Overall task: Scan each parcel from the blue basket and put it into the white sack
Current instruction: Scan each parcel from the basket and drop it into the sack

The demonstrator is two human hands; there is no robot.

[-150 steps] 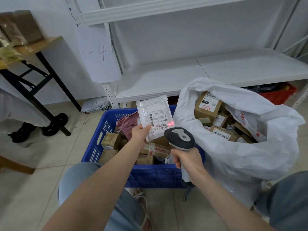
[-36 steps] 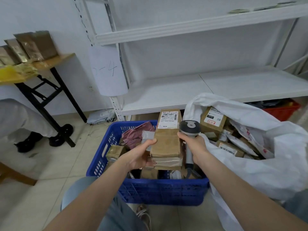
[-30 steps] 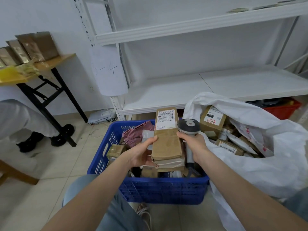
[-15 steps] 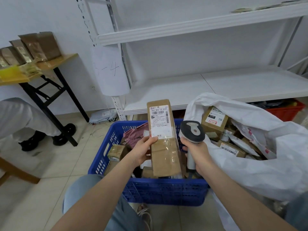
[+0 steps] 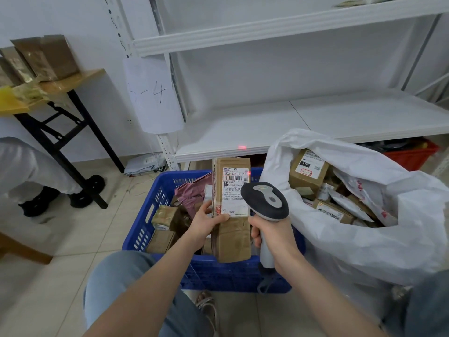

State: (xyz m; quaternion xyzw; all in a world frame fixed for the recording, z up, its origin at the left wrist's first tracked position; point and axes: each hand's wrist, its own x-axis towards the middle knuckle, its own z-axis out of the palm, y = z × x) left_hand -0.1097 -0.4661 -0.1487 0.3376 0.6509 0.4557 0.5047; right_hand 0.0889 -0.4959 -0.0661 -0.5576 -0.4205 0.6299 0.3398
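My left hand (image 5: 203, 223) grips a long brown cardboard parcel (image 5: 232, 235) upright above the blue basket (image 5: 143, 229), its white label facing me. Just to its right, my right hand (image 5: 269, 235) grips the handle of a grey and black barcode scanner (image 5: 266, 201), whose head points at the label. A red scan light shows at the label's top right corner and on the shelf edge behind. The white sack (image 5: 364, 242) stands open to the right, holding several boxes and bags. More parcels lie in the basket.
A white metal shelf unit (image 5: 267, 122) stands behind the basket, with a red crate (image 5: 410, 155) under it. A wooden folding table (image 5: 56, 86) with brown pouches is at the left, and another person's leg and shoe (image 5: 36, 201) are beside it. My knees frame the basket.
My left hand has lifted the brown parcel from the basket and turned it upright with its label towards me. My right hand has raised the scanner, whose red light now shows.
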